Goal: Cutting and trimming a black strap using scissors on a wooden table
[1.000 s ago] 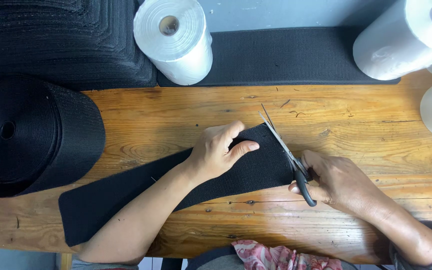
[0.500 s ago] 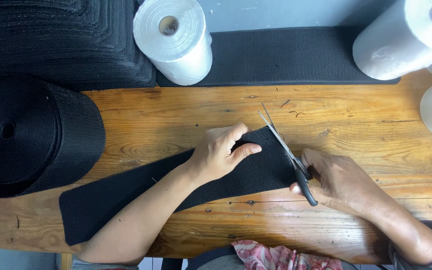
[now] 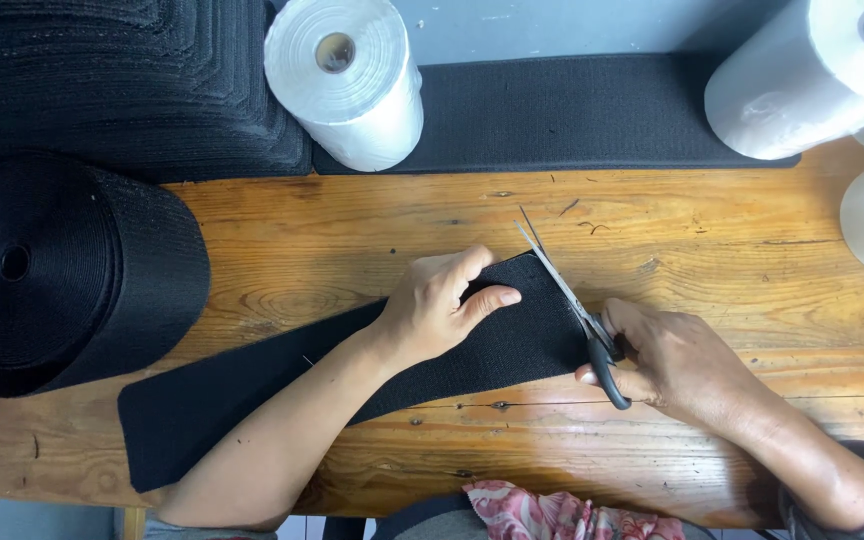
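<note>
head view: left hand point(image 3: 442, 310) spread flat, pressing the black strip point(image 3: 252, 400) against the counter point(image 3: 352, 230). right hand point(image 3: 677, 365) curled tight around the scissors point(image 3: 577, 305), blades closed along the strip's right end. black roll point(image 3: 62, 270) at left.

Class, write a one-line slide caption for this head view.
Left hand pins black strip on wooden table; right hand works scissors.

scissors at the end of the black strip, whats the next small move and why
Probably close the steel scissors with black handles in the right hand: the blades lie along the end of the flat black woven strip, which the left hand pins to the wooden table.
</note>
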